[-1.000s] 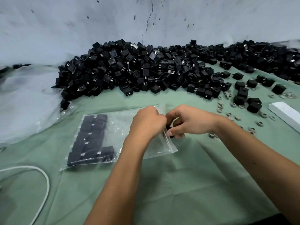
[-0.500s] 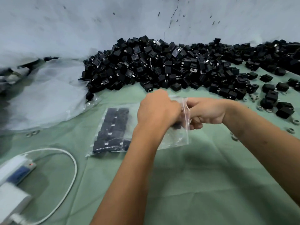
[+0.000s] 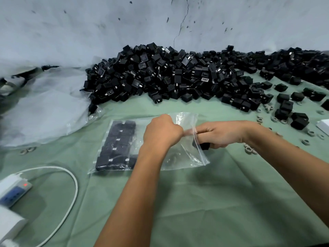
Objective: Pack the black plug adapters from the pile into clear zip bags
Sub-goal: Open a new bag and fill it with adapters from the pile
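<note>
Since half a second ago the right hand (image 3: 220,134) has drawn back to the right, so an adapter (image 3: 204,146) now shows dark under its curled fingers at the mouth of the zip bag (image 3: 187,154); the left hand (image 3: 162,131) is closed in a fist on the bag's upper lip, pinching the film up off the green cloth (image 3: 195,202); the right hand is closed round that adapter, though how firmly I cannot tell. The bag lies flat below and to the left of both hands, its long axis running left to right, its open zip edge facing the right hand; packed adapters (image 3: 117,147) sit in a neat block at the far-left closed end, beyond the left wrist. What matters next, I judge, is that the opening points at the right hand, the nearer one, so the adapter should slide leftward along the bag's length; the pile (image 3: 169,79) lies well beyond both hands.
</note>
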Demonstrator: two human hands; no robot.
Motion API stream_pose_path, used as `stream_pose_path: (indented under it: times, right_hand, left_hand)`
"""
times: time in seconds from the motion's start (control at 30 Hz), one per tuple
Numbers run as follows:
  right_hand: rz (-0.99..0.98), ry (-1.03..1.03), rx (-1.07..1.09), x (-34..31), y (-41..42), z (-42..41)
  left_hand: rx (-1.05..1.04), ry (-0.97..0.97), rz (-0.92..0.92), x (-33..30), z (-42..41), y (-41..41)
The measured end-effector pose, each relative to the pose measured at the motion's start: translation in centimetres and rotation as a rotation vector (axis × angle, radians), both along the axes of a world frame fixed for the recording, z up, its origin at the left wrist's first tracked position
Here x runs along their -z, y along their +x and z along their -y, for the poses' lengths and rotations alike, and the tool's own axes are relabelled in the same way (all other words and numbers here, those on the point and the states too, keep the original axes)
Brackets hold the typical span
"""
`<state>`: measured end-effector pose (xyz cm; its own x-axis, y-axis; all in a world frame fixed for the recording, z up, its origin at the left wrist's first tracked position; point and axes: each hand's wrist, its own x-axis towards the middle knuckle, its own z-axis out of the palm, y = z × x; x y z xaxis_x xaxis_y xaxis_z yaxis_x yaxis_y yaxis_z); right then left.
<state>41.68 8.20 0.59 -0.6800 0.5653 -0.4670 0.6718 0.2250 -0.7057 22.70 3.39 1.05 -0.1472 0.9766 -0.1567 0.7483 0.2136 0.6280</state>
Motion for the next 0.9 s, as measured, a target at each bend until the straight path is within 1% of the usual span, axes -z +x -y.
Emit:
stream_pose_path:
  times: [0.1,0.27,0.33,0.4,0.47,0.5,0.67,0.73,0.77,0.87,0.9]
  right_hand:
    - [0.124,0.212,-0.096,-0.2,-1.1,0.4]
    - [0.288,0.337,-0.055,-2.2,-0.4,0.1]
    - [0.342,0.438,-0.068,-2.5,-0.2,-0.2]
    - [0.238,0.511,-0.03,-1.9,-0.1,-0.5]
    - [0.073,0.45,0.051,-1.3,-0.2,-0.7]
    - [0.005,0.405,0.096,-1.0,-0.2,-0.7]
    - [-0.176,0.238,0.177,0.5,-0.1,0.2]
    - [-0.229,0.192,0.205,0.7,-0.6,0.8]
    - [-0.239,0.2,0.213,0.7,-0.9,1.0]
    - [-0.265,0.197,0.185,1.0,-2.4,1.5]
    - [-0.269,0.162,0.174,1.0,-3.0,1.6]
  left_hand:
    - [-0.016,-0.029,0.001,0.4,0.0,-0.3]
    - [0.016,-0.139,-0.109,1.6,0.6,-0.6]
    - [0.013,-0.086,-0.128,1.9,0.5,-0.3]
    - [-0.003,0.046,-0.081,1.7,0.3,0.9]
    - [-0.027,0.099,0.042,1.0,0.3,2.4]
    - [-0.022,0.09,0.067,0.6,0.2,3.0]
    - [0.015,0.047,0.02,-0.5,0.5,3.6]
    - [0.021,0.076,0.003,-0.9,0.8,3.7]
    - [0.025,0.103,-0.004,-1.2,1.0,3.9]
    - [0.025,0.171,-0.057,-2.4,1.5,4.0]
    - [0.017,0.184,-0.083,-2.9,1.6,3.9]
